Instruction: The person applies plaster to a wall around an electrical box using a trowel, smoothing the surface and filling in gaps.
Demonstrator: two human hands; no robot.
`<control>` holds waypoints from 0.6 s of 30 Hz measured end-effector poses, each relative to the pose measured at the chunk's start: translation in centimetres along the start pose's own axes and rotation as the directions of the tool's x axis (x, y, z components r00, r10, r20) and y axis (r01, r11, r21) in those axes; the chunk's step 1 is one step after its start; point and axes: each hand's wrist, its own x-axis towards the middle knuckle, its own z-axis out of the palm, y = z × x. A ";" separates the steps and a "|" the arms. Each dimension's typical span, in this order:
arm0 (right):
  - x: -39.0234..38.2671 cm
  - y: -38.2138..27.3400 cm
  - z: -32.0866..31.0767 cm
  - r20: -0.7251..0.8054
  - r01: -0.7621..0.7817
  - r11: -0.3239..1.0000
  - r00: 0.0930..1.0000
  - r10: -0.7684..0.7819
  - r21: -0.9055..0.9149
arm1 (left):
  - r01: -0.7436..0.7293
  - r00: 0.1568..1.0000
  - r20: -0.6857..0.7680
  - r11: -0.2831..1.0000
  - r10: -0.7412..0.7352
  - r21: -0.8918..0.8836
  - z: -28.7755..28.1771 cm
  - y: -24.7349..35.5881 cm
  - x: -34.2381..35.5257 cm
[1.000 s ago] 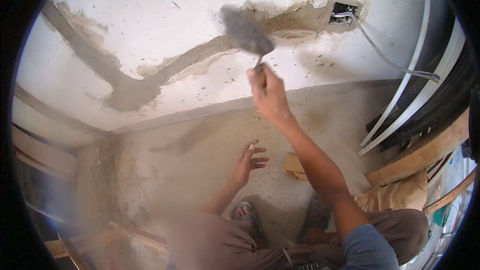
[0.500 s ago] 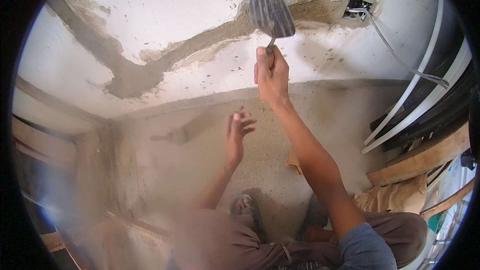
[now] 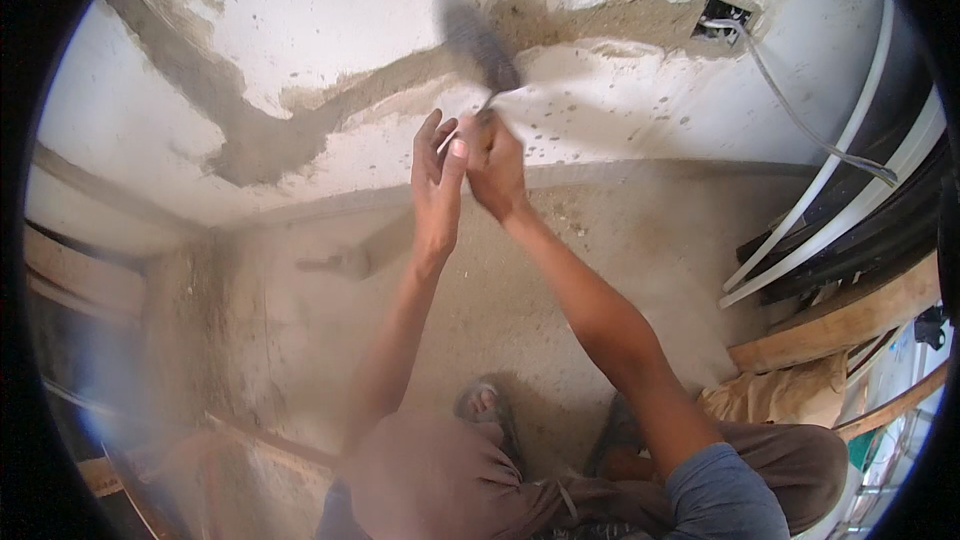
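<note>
My right hand [image 3: 496, 168] grips a pointing trowel [image 3: 478, 45] by its handle, blade up and blurred by motion. Close beside it, my left hand [image 3: 436, 172] is raised with its fingers apart and nothing in it. Whether the two hands touch I cannot tell. Behind the blade runs a band of grey mortar [image 3: 400, 75] across the white wall [image 3: 300, 30]. That band slopes down to a low point at the left and ends at a recessed electrical box [image 3: 722, 20] at the right, from which a cable [image 3: 775, 90] hangs.
White pipes [image 3: 815, 195] lean at the right, near wooden planks [image 3: 840, 325] and brown paper [image 3: 775, 395]. Another trowel-like tool [image 3: 345, 262] lies on the dusty floor [image 3: 560, 320] at the left, blurred. My sandalled foot [image 3: 485, 405] is below.
My right hand has carried the trowel left and slightly down, its blade now tilting left. My left hand has risen to meet it. More of the mortar's right-hand stretch shows.
</note>
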 end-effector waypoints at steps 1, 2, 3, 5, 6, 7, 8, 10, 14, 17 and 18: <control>-0.7 0.8 -0.2 0.174 -0.049 0.991 0.982 0.070 -0.123 | 0.003 1.000 0.012 0.998 -0.004 0.065 0.1 0.6 0.1; -1.3 0.3 0.2 0.131 -0.098 0.995 0.987 0.098 -0.001 | 0.009 1.000 0.019 0.991 -0.011 0.133 -0.1 1.1 0.2; -1.4 -0.1 0.5 0.092 -0.142 0.982 0.987 0.132 0.122 | 0.005 0.998 0.068 0.985 -0.017 0.174 0.2 1.6 0.4; -0.5 -1.6 -0.2 -0.016 -0.139 0.983 0.990 0.142 0.119 | 0.002 0.987 0.156 0.965 -0.044 0.262 1.1 2.7 0.5; 0.4 -2.0 -0.3 -0.040 -0.108 0.987 0.993 0.113 0.122 | -0.037 0.983 0.185 0.964 -0.012 0.263 1.4 2.9 0.9; 1.0 -2.7 -0.1 -0.056 -0.075 0.992 0.995 0.081 0.103 | 0.006 0.977 0.205 0.971 -0.056 0.238 1.0 2.4 1.7; 1.8 -2.9 0.0 -0.063 -0.091 0.994 0.993 0.095 0.066 | 0.034 0.969 0.234 0.978 -0.083 0.207 1.0 2.1 3.0; 1.8 -2.7 1.1 -0.050 -0.104 0.994 0.993 0.106 0.045 | 0.072 0.979 0.180 0.986 -0.099 0.152 0.5 1.9 3.5; -0.5 -0.4 3.7 0.083 -0.136 0.985 0.988 0.128 0.103 | 0.152 0.987 -0.046 0.987 -0.154 -0.042 -1.3 -1.2 1.7; -1.0 -1.0 2.8 0.025 -0.120 0.983 0.993 0.118 0.138 | 0.042 0.998 0.051 0.997 -0.046 0.067 -0.7 0.3 1.3; -0.5 -1.3 2.5 -0.020 -0.122 0.962 0.991 0.131 0.245 | -0.036 0.999 0.031 0.991 0.032 0.129 0.3 1.9 1.2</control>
